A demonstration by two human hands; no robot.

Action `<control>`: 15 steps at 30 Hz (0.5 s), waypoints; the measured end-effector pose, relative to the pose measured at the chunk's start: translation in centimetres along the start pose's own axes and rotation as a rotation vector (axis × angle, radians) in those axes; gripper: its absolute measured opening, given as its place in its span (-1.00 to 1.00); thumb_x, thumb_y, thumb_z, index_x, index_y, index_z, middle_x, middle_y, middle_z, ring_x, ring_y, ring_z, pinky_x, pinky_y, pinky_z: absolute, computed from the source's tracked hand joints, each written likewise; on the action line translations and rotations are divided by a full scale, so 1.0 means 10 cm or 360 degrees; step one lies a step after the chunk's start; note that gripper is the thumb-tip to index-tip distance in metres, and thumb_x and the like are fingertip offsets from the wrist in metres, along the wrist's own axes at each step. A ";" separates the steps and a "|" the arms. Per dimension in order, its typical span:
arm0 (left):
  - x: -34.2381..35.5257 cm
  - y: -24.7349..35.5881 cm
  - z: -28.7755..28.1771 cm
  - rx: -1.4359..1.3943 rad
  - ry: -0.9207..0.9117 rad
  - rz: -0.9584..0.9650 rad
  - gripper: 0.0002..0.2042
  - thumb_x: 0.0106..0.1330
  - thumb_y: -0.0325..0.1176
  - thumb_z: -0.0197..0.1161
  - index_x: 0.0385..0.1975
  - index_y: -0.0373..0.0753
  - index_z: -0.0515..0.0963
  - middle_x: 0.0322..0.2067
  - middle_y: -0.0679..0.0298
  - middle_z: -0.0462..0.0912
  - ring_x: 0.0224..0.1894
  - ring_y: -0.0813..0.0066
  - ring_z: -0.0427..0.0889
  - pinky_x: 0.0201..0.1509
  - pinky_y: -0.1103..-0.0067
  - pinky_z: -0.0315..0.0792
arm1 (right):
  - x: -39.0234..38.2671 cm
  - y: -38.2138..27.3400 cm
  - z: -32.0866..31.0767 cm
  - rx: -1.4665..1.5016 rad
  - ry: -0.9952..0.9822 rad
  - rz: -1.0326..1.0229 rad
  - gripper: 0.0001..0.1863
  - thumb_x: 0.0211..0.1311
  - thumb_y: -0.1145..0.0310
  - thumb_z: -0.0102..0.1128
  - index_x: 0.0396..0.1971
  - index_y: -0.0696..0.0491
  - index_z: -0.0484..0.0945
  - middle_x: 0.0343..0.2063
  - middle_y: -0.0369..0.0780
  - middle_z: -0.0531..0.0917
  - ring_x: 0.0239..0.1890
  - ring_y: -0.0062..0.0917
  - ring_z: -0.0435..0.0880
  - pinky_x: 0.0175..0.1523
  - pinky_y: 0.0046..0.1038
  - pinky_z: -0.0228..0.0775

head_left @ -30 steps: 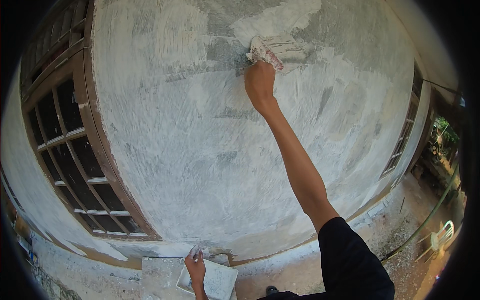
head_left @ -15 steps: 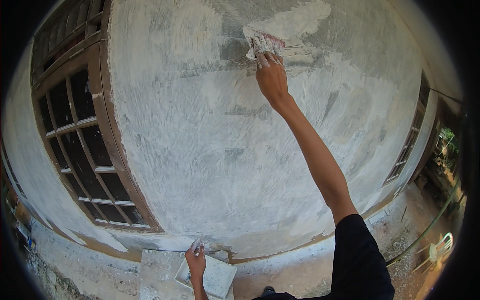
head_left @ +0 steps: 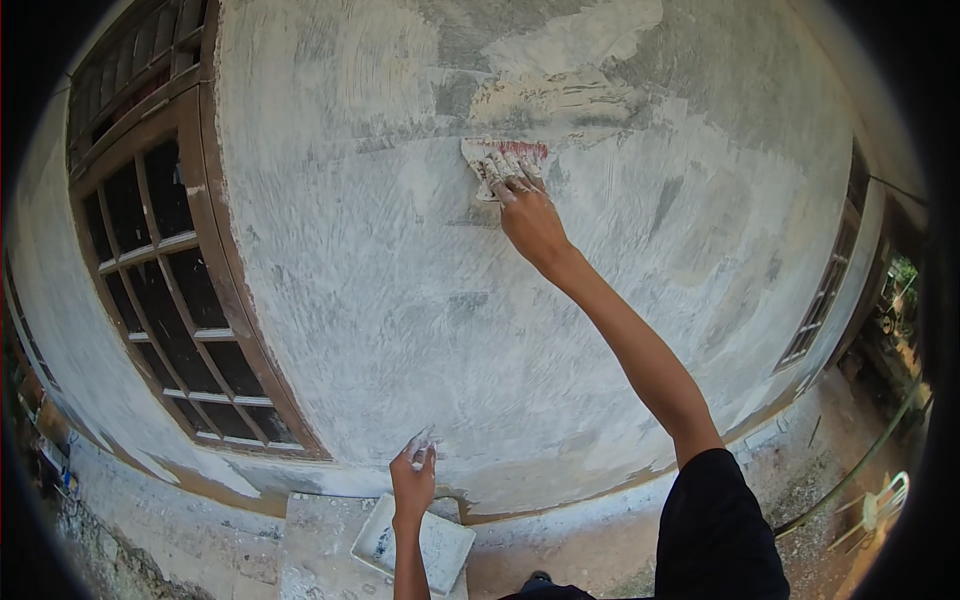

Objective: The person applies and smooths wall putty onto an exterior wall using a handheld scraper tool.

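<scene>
On my far left is a brown wooden window point(head_left: 170, 290) with small dark panes and pale bars, set into the rough grey and white wall point(head_left: 380, 300). To the right of it, on the near side, a flat grey slab point(head_left: 325, 545) lies on the ground along the foot of the wall, spotted with white. A white tray point(head_left: 470, 545) sits slanted on its right part, partly hidden by my forearm. My left hand point(head_left: 415, 466) is just beyond the tray, near the wall, its fingers bent in and smeared white; I cannot tell whether they hold anything. Farther off and to the right, my right hand point(head_left: 525, 200) grips a wide scraper point(head_left: 512, 151), fingers spread across its paste-caked face, with red showing along its far edge. The scraper is at the wall, just nearer to me than a thick, ridged cream patch point(head_left: 570, 98). My shoe point(head_left: 541, 577) shows at the near edge, left of my black sleeve point(head_left: 720, 530). On the right are another window point(head_left: 825, 285), a green hose point(head_left: 878, 448) and, nearer, a pale chair point(head_left: 876, 508)
</scene>
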State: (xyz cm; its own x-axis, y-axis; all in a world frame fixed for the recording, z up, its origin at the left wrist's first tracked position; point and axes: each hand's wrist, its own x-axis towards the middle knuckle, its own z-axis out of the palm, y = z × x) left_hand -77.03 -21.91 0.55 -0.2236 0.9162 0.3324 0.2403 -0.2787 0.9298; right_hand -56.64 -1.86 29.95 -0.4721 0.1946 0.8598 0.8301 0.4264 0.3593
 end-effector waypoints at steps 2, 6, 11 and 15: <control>0.13 0.19 0.01 0.0083 -0.0037 0.0140 -0.69 0.29 -0.58 0.05 0.04 -0.31 0.49 -0.27 0.11 0.66 -0.31 0.49 0.63 -0.20 0.60 0.44 | 0.00 -0.04 -0.17 0.0115 0.0089 0.0060 -0.65 0.06 0.59 -0.07 -0.11 0.23 0.49 -0.20 0.02 0.59 -0.03 -0.17 0.53 0.18 -0.21 0.25; 0.31 0.72 0.16 0.0127 -0.0046 0.0297 -0.68 0.28 -0.57 0.07 0.04 -0.31 0.49 -0.30 0.12 0.67 -0.32 0.51 0.62 -0.20 0.59 0.43 | 0.35 0.15 -0.45 0.0122 0.0427 0.0116 -0.65 0.07 0.59 -0.07 -0.10 0.19 0.50 -0.19 0.04 0.59 -0.09 -0.12 0.54 0.14 -0.22 0.28; 0.37 0.87 0.34 0.0154 -0.0054 0.0337 -0.68 0.26 -0.57 0.09 0.03 -0.31 0.50 -0.30 0.14 0.67 -0.32 0.53 0.61 -0.17 0.59 0.42 | 0.81 0.36 -0.22 -0.0074 0.0419 0.0069 -0.68 0.07 0.55 -0.04 -0.13 0.21 0.50 -0.21 -0.01 0.60 -0.07 -0.21 0.56 0.14 -0.24 0.30; 0.48 0.89 0.38 0.0174 0.0012 0.0347 -0.69 0.27 -0.56 0.09 0.02 -0.31 0.51 -0.31 0.15 0.67 -0.32 0.54 0.60 -0.16 0.60 0.41 | 0.69 0.29 0.05 -0.0355 0.0669 -0.0058 -0.74 0.09 0.51 -0.02 -0.21 0.19 0.54 -0.23 -0.06 0.62 -0.06 -0.31 0.58 0.14 -0.26 0.32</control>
State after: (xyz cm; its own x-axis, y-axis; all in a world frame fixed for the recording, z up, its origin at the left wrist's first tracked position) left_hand -72.33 -18.88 9.84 -0.1620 0.8355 0.5250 0.3842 -0.4367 0.8135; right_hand -57.62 1.18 36.73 -0.3793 -0.2110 0.9009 0.8804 0.2171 0.4216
